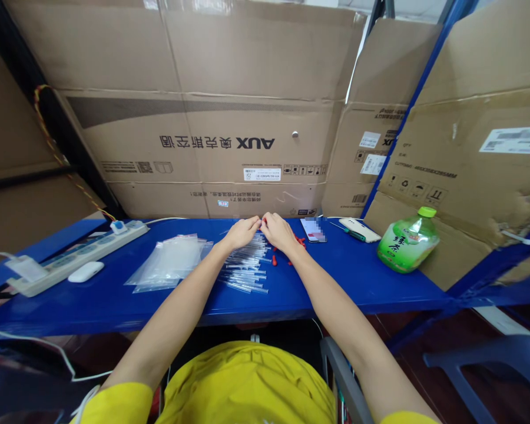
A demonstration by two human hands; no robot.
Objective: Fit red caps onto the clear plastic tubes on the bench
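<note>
Fingers (249, 224) curl close together, grip unclear, beside clear tubes (244, 275) pointing roughly left to right lengthwise.

Blue counter (357, 274) carries: white power strip (88, 250), white case (86, 271), clear bags (168, 259), piled clear tubes (246, 275), small red pieces (274, 260), partly blurred flat item (310, 228), screwdriver (354, 233), cream flat item (363, 229) and green bottle (407, 242).

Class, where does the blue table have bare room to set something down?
The widest bare patch of blue table lies between the right forearm and green bottle; a smaller one separates the white case from the plastic bags. Crowded: the middle, with clear tubes, red pieces, left hand and right hand.
</note>
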